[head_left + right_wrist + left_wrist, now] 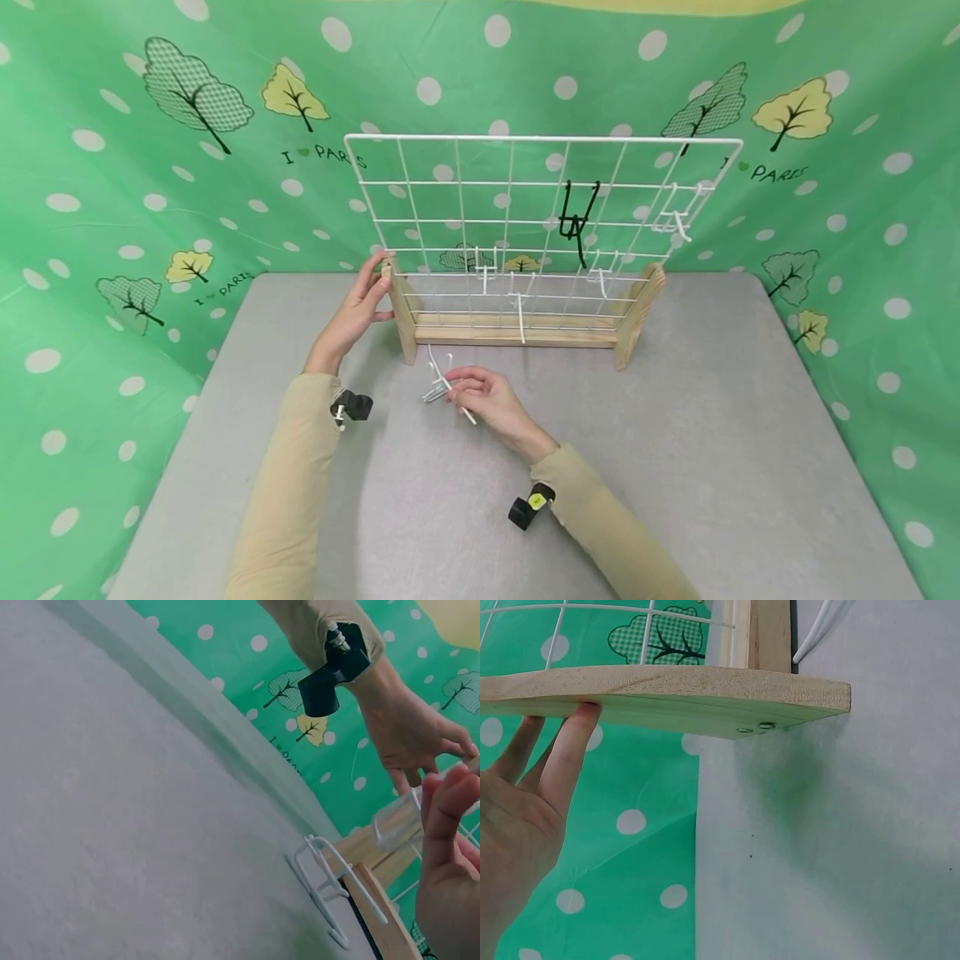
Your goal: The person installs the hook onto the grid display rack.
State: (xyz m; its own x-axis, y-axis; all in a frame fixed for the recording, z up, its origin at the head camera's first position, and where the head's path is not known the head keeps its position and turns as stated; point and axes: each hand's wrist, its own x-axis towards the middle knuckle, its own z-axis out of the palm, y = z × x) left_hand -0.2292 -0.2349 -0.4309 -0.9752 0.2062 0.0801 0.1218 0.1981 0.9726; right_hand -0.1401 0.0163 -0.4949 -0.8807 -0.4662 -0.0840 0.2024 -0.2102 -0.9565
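My left hand (352, 312) touches the left wooden side post (404, 317) of a white wire grid rack (543, 138). Its fingers press the post's outer face in the left wrist view, where the post (727, 686) spans the top. In front of that post's foot, my right hand (501, 410) pinches a white wire hook (466, 412) between thumb and fingers. Its long prong slants across the fingertips. Near the right hand (450, 862) in its wrist view is more white wire (365, 889); I cannot tell whether it belongs to a second hook.
A black hook (576, 229) hangs on the grid, right of centre. Several white hooks hang there too, including one low in the middle (522, 321) and one at upper right (680, 223). The rack stands on a grey table (712, 467) against green dotted cloth (45, 250).
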